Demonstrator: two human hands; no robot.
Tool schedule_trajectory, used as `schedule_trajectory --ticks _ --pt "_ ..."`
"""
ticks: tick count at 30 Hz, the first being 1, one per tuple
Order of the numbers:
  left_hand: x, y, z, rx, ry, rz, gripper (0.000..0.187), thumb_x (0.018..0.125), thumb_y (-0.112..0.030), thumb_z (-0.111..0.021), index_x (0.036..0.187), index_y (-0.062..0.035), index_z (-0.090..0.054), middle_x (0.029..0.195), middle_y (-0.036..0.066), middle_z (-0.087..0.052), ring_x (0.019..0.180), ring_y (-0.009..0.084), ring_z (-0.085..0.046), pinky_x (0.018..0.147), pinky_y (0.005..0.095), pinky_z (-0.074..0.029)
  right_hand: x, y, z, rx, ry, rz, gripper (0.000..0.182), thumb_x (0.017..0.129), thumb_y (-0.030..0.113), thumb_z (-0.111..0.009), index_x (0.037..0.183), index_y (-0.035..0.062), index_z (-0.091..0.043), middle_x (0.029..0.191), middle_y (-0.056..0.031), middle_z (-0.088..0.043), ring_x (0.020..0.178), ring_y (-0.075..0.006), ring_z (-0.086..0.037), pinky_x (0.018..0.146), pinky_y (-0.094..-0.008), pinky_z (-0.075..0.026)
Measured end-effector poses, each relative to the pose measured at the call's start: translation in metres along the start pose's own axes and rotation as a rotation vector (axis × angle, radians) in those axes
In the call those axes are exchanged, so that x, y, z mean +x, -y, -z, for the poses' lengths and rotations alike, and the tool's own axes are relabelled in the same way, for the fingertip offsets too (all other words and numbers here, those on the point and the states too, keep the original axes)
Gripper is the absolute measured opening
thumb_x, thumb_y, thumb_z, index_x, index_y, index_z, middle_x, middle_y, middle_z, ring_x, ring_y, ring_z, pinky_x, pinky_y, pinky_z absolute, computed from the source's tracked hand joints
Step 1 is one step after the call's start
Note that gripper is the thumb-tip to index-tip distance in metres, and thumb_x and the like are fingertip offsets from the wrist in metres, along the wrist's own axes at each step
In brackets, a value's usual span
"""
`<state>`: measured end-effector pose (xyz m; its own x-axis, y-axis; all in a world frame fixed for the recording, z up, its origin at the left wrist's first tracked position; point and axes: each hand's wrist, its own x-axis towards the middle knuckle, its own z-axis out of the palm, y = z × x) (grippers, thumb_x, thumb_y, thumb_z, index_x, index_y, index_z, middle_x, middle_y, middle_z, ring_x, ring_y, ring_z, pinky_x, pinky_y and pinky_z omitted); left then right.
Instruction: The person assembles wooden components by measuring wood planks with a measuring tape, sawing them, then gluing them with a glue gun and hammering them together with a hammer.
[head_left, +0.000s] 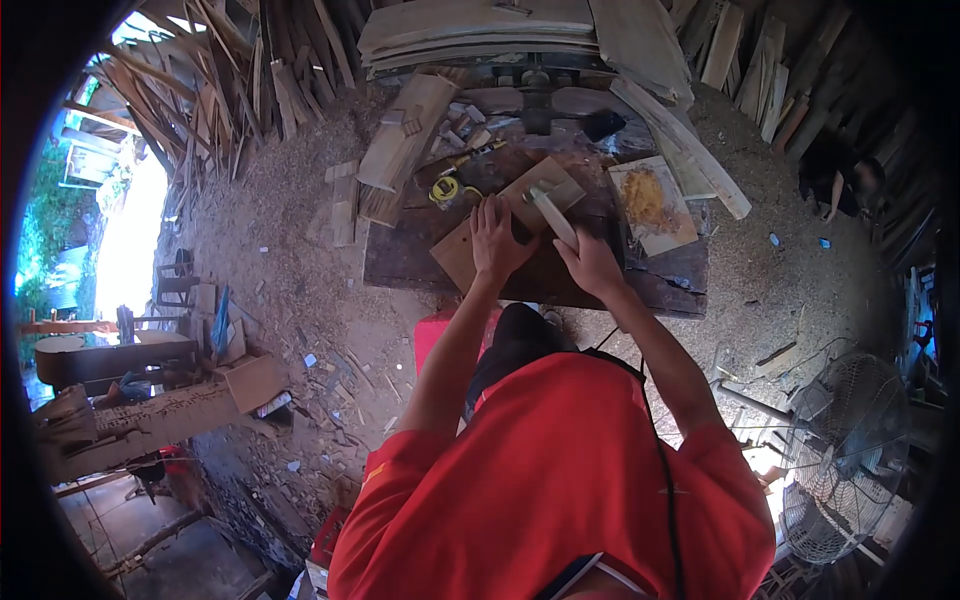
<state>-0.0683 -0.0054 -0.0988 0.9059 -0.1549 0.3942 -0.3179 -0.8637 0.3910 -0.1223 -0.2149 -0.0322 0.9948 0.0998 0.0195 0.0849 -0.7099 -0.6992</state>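
Observation:
A brown rectangular board (pixel 460 252) lies at a slant on the dark wooden workbench (pixel 400 258). My left hand (pixel 497 240) rests on it with the fingers spread. In my right hand (pixel 592 262) is a tool with a pale, thick wooden handle (pixel 555 218); its darker head end is over the board's upper right part and too small to make out. A yellow tape measure (pixel 446 190) sits on the bench just beyond the board, to the left. Right of the tool lies a pale board with an orange-brown patch (pixel 655 205).
Planks (pixel 410 140) and small wood offcuts lie at the bench's back left, a long plank (pixel 690 150) at its right. A vise (pixel 536 95) stands at the back. A wire-cage fan (pixel 845 460) is at lower right. Another person (pixel 838 180) crouches at far right.

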Motion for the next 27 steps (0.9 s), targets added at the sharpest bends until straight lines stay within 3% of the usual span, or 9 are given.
schedule_trajectory --ticks 2,3,4,6,9,12,16,21,27 --pt "0.005 0.002 0.0 0.008 -0.014 -0.009 0.096 0.07 -0.05 -0.087 0.144 0.0011 -0.052 0.149 0.026 -0.049 0.143 0.0413 -0.043 0.125 0.0555 -0.029 0.002 0.041 0.021 0.17 -0.145 0.062 0.045 0.103 0.04 -0.064 0.117 -0.0024 -0.06 0.093 -0.0322 -0.071 0.091 -0.0541 -0.068 0.075 -0.0581 -0.054" --pt "-0.001 0.0 -0.001 0.009 -0.013 -0.004 0.096 0.07 -0.05 -0.087 0.144 0.0012 -0.052 0.149 0.026 -0.048 0.143 0.0414 -0.043 0.124 0.0555 -0.029 0.002 0.063 0.033 0.262 -0.302 0.141 0.036 0.103 0.034 -0.067 0.107 -0.0011 -0.061 0.074 -0.0213 -0.065 0.067 -0.0433 -0.068 0.061 -0.0476 -0.05" --pt "-0.003 -0.001 -0.001 0.007 -0.008 0.001 0.096 0.07 -0.05 -0.086 0.144 0.0013 -0.052 0.149 0.026 -0.048 0.143 0.0414 -0.043 0.124 0.0554 -0.029 0.001 0.081 0.05 0.262 -0.338 0.146 0.032 0.104 0.031 -0.067 0.107 -0.0003 -0.06 0.073 -0.0196 -0.065 0.065 -0.0398 -0.068 0.06 -0.0446 -0.051" --pt "0.0 -0.001 0.001 0.01 -0.009 -0.006 0.095 0.071 -0.05 -0.086 0.143 0.0014 -0.052 0.149 0.026 -0.048 0.143 0.0415 -0.043 0.124 0.0552 -0.029 0.002 0.072 0.044 0.417 -0.396 0.146 0.032 0.103 0.03 -0.068 0.109 -0.0005 -0.061 0.078 -0.0218 -0.068 0.072 -0.0408 -0.072 0.064 -0.0456 -0.054" --pt "0.0 0.0 -0.001 -0.012 -0.017 -0.006 0.096 0.071 -0.05 -0.086 0.144 0.0015 -0.052 0.149 0.026 -0.047 0.143 0.0417 -0.043 0.125 0.055 -0.029 -0.003 0.028 0.006 0.248 -0.423 0.193 0.035 0.102 0.031 -0.068 0.11 -0.002 -0.061 0.083 -0.0246 -0.071 0.078 -0.0435 -0.074 0.067 -0.0469 -0.057" --pt "0.001 0.001 0.0 -0.013 -0.019 -0.013 0.097 0.071 -0.05 -0.086 0.145 0.001 -0.051 0.15 0.026 -0.047 0.143 0.0423 -0.043 0.125 0.055 -0.028 -0.005 -0.032 -0.026 -0.101 -0.056 0.056 0.037 0.101 0.033 -0.068 0.111 -0.002 -0.062 0.087 -0.0283 -0.07 0.084 -0.0526 -0.068 0.069 -0.0544 -0.056" --pt "-0.006 0.006 -0.004 -0.017 0.026 -0.017 0.097 0.072 -0.05 -0.086 0.147 0.0001 -0.05 0.151 0.026 -0.046 0.144 0.0436 -0.042 0.125 0.0552 -0.028 -0.006 0.049 0.034 0.23 -0.199 0.081 0.035 0.101 0.032 -0.069 0.109 -0.0013 -0.06 0.084 -0.0277 -0.069 0.086 -0.0531 -0.067 0.07 -0.0528 -0.054" --pt "-0.001 -0.001 0.001 0.036 0.043 -0.017 0.092 0.077 -0.045 -0.084 0.151 -0.0037 -0.049 0.155 0.026 -0.043 0.147 0.0441 -0.039 0.126 0.0552 -0.028 -0.001 0.045 0.082 0.455 -0.264 0.087 0.026 0.107 0.027 -0.064 0.113 0.0015 -0.063 0.079 -0.0011 -0.068 0.054 -0.0052 -0.058 0.048 -0.0246 -0.046" --pt "0.004 0.0 -0.006 0.065 0.131 -0.322 0.077 0.088 -0.031 -0.075 0.157 -0.0112 -0.046 0.16 0.025 -0.038 0.152 0.043 -0.033 0.127 0.0547 -0.028 0.001 -0.058 0.093 0.218 -0.271 -0.23 0.043 0.106 0.039 -0.063 0.117 -0.0032 -0.062 0.078 -0.0117 -0.071 0.049 -0.0148 -0.063 0.048 -0.0311 -0.052"
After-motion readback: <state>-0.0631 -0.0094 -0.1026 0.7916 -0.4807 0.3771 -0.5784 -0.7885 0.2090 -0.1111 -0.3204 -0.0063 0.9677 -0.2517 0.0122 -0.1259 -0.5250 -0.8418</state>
